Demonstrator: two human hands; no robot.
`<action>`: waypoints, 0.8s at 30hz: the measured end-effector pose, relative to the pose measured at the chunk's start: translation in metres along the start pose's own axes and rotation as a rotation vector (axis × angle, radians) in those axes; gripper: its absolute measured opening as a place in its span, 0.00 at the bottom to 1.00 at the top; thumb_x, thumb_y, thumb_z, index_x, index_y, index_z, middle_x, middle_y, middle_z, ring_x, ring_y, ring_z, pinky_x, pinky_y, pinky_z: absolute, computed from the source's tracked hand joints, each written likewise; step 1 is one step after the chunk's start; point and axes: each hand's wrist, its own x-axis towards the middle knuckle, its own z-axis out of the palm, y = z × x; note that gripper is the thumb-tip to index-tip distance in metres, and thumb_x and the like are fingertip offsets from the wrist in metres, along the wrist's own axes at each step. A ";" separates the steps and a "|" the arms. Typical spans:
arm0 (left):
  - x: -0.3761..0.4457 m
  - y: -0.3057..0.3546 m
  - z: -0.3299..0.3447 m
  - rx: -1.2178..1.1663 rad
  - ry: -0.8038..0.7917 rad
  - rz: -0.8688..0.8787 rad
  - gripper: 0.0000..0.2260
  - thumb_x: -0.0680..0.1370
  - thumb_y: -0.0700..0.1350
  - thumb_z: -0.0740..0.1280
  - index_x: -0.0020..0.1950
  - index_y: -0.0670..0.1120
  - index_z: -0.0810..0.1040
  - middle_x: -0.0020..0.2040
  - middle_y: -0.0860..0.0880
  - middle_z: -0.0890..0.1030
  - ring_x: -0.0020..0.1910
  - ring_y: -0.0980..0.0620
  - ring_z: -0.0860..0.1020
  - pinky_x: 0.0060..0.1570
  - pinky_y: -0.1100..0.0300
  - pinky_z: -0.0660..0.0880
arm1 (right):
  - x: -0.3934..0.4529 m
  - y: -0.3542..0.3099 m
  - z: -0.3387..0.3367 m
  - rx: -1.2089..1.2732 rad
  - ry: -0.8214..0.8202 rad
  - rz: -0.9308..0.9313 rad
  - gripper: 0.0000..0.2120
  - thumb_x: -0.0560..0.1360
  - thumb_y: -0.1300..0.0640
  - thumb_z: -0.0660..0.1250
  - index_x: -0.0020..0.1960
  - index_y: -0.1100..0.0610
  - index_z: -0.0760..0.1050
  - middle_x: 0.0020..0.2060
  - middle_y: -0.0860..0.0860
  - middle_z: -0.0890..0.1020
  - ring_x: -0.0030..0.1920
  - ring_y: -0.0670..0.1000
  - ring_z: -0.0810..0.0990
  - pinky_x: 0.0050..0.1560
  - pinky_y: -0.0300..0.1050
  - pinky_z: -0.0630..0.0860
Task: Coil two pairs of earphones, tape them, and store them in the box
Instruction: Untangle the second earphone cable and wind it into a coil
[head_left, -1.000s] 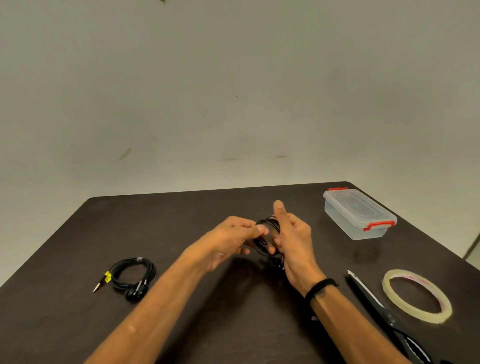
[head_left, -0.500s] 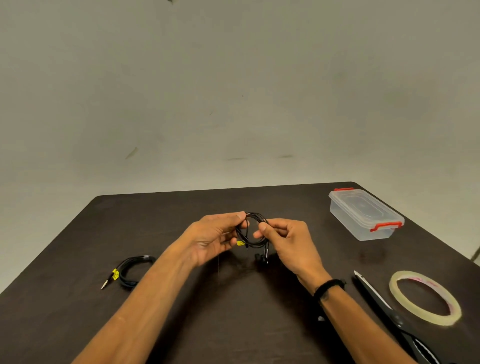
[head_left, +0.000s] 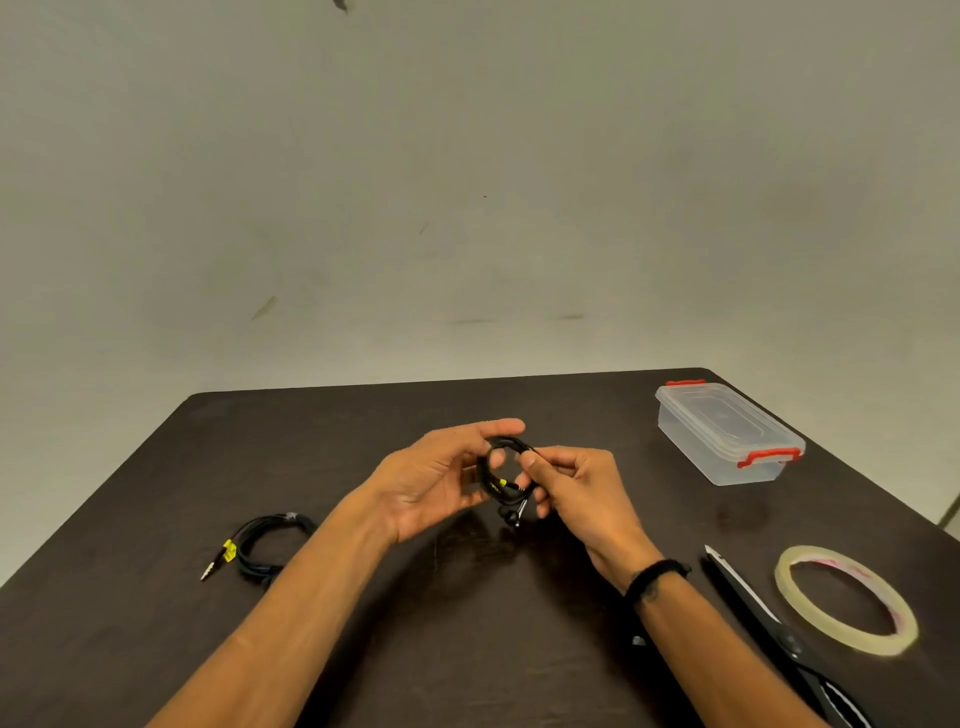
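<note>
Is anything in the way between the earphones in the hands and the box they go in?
Nothing lies on the table between the held earphones and the box. But the box's lid is on, with its red clips down, so it blocks the way in.

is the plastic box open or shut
Shut: the clear lid sits flat on the plastic box, red clips at both ends.
</note>
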 end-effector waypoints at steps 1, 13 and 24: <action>0.000 0.000 0.002 0.194 0.059 0.058 0.14 0.81 0.36 0.64 0.62 0.46 0.85 0.40 0.49 0.82 0.42 0.54 0.81 0.49 0.57 0.76 | 0.001 0.000 -0.001 -0.006 0.003 0.005 0.09 0.82 0.58 0.70 0.47 0.58 0.87 0.37 0.53 0.87 0.30 0.46 0.77 0.32 0.38 0.76; 0.001 0.007 0.008 0.986 0.316 0.491 0.03 0.77 0.52 0.75 0.48 0.60 0.83 0.53 0.57 0.80 0.52 0.61 0.78 0.46 0.69 0.72 | 0.003 0.000 -0.005 0.025 0.047 -0.017 0.07 0.82 0.58 0.71 0.49 0.57 0.87 0.35 0.52 0.87 0.29 0.44 0.76 0.31 0.37 0.75; 0.002 0.016 0.001 0.419 0.453 0.502 0.05 0.77 0.48 0.76 0.49 0.48 0.87 0.40 0.50 0.88 0.40 0.59 0.84 0.42 0.65 0.81 | 0.002 0.000 -0.004 -0.310 -0.045 -0.153 0.10 0.83 0.50 0.68 0.47 0.51 0.85 0.39 0.50 0.88 0.30 0.44 0.79 0.37 0.42 0.80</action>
